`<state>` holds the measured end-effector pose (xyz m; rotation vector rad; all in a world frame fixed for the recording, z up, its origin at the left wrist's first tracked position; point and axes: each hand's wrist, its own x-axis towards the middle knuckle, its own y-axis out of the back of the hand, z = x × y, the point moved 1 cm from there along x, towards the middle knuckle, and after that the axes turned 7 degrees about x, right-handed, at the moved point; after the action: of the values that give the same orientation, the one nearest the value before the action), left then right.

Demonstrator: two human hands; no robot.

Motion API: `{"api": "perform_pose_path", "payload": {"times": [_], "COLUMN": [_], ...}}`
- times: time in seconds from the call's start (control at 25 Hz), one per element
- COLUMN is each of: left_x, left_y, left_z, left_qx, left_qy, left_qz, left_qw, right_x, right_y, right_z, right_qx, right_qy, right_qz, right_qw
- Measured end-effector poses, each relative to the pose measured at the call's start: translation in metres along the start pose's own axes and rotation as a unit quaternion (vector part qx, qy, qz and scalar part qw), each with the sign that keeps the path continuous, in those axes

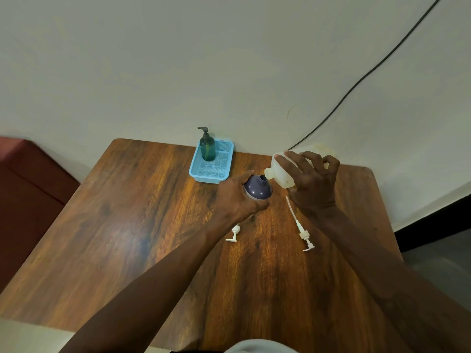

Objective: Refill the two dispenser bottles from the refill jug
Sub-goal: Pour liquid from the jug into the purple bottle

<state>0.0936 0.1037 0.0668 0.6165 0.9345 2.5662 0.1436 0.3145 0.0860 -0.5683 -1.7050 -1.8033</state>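
While both white pumps lie loose on the worktop lower centre, the left hand grips the purple bottle mid-frame and the right hand clamps the refill jug, tipped, spout right at the neck. Tiny opening, so any wobble probably spills it. Green bottle sits in the blue tray behind.

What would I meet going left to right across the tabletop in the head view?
In order: blue tray holding the green bottle, short white pump, purple bottle, long white pump. The jug overlaps the last two, so it is left out.
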Motion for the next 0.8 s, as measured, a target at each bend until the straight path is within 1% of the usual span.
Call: {"api": "perform_pose_path", "payload": {"times": [0.8], "left_x": [-0.0001], "left_y": [0.0006], "left_z": [-0.0028], "left_qx": [0.003], "left_qy": [0.009], "left_qz": [-0.008], "left_qw": [1.000], "right_x": [0.0073], "right_y": [0.0035], "right_z": [-0.0026], "right_qx": [-0.010], "right_qy": [0.015], "right_qz": [-0.002], "right_qw": [1.000]}}
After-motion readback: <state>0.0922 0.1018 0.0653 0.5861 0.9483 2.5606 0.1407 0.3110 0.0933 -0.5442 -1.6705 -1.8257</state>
